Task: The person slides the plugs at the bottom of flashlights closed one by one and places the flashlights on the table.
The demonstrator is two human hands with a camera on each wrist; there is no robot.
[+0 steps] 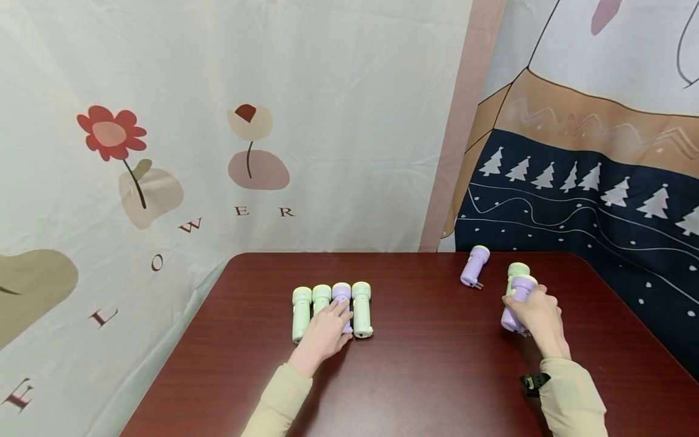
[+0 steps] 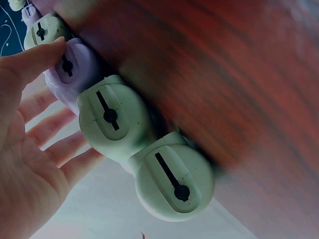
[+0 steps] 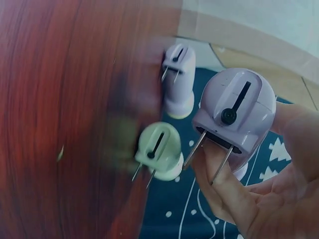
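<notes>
In the head view, my left hand point(image 1: 326, 331) lies over a purple flashlight point(image 1: 341, 292) standing third in a row with green ones. Its fingers stretch over the purple body, and the thumb point(image 2: 52, 52) touches the tail end in the left wrist view. Green flashlights point(image 2: 112, 117) flank it on both sides. My right hand point(image 1: 537, 315) grips another purple flashlight point(image 3: 237, 104) between thumb and fingers, lifted off the table. Two metal plug prongs stick out from its tail. Behind it lies a green flashlight point(image 3: 162, 147), also with prongs out, partly hidden in the head view.
A further purple flashlight point(image 1: 475, 266) lies near the table's back edge, its prongs out. The dark red wooden table point(image 1: 420, 358) reaches to a printed cloth wall point(image 1: 349, 121) behind. A dark blue tree-patterned cloth point(image 1: 590, 200) hangs at the right.
</notes>
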